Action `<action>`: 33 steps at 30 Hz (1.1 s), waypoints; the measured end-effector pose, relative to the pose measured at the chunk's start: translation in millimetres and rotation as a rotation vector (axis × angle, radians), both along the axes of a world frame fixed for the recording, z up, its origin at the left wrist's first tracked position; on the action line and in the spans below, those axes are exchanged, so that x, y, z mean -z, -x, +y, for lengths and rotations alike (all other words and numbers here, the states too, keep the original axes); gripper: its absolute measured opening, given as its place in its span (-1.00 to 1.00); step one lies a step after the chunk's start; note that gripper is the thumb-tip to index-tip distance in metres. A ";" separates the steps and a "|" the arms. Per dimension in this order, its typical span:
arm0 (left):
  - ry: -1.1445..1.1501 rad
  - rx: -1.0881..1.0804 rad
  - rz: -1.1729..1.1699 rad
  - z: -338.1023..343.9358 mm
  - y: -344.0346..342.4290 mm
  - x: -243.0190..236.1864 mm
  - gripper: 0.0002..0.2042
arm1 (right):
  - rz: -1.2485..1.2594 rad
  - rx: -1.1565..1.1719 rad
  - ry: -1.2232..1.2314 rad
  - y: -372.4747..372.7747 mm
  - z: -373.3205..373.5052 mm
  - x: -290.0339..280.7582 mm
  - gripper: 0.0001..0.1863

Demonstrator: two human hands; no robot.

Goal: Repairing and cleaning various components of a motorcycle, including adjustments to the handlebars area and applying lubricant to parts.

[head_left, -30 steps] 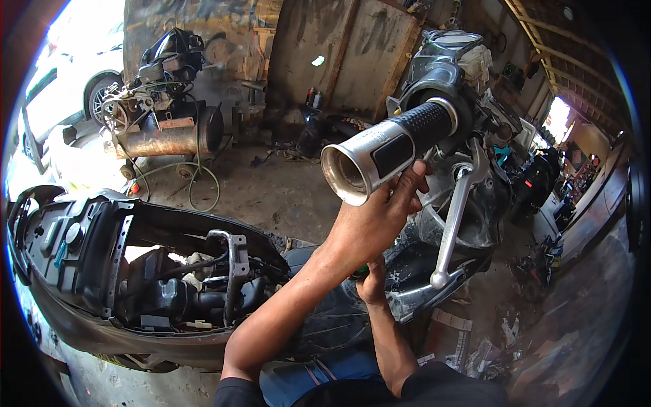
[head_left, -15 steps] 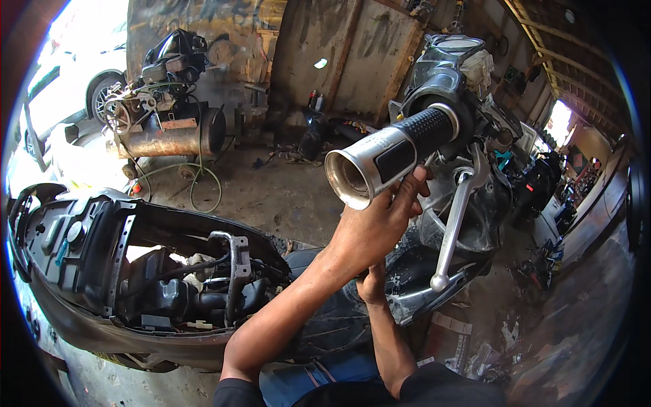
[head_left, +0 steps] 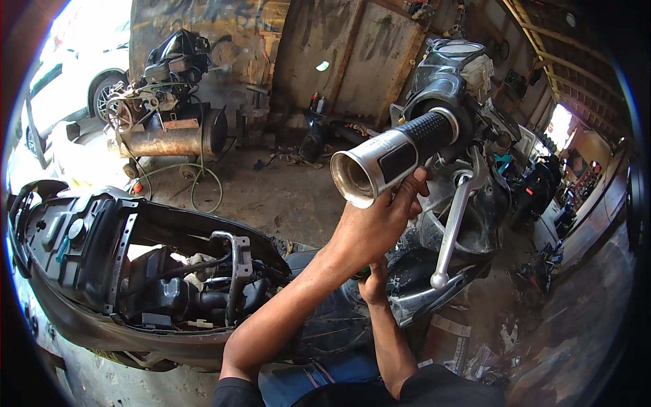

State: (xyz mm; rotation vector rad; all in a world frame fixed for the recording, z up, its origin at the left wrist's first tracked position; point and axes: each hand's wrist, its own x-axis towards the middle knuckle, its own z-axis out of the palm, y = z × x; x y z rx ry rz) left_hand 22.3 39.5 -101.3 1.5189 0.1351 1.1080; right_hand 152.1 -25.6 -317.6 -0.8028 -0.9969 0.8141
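Observation:
A motor scooter's handlebar grip point(head_left: 427, 132), black and ribbed with a wide silver end, points toward me. Just below it is my left hand point(head_left: 386, 214), its thumb and fingers closed together near the grip's underside; what they pinch is hidden. Lower down, partly behind my left forearm, my right hand point(head_left: 373, 281) is wrapped round a green handle point(head_left: 361, 273), of which only a small part shows. A silver brake lever point(head_left: 453, 230) hangs down to the right of both hands.
The scooter's rear body point(head_left: 169, 285) lies at left with its seat off and frame exposed. Behind it stands a rusty air compressor point(head_left: 169, 140) with a green hose point(head_left: 218, 186) on the floor. Other motorcycles point(head_left: 536, 180) and scraps point(head_left: 485, 353) are at right.
The grip's silver end has shifted slightly to the right. More of the green handle shows at my right hand. My left hand stays nearly where it was.

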 end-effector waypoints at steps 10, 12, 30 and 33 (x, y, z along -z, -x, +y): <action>0.023 -0.001 -0.013 1.7 -7.4 1.1 -0.60 | -0.051 0.271 -0.075 1.3 10.9 -1.4 -0.53; -0.041 -0.012 -0.068 4.0 -11.1 3.2 -0.59 | -0.089 0.433 -0.063 -0.5 15.9 -0.7 -0.62; -0.547 -0.072 0.161 35.6 -2.8 7.8 -0.57 | 0.639 -0.300 -0.083 3.7 16.5 59.5 -0.42; -0.639 -0.100 0.104 36.4 -4.6 11.0 -0.56 | 0.658 -0.579 -0.054 -6.1 23.2 62.8 -0.48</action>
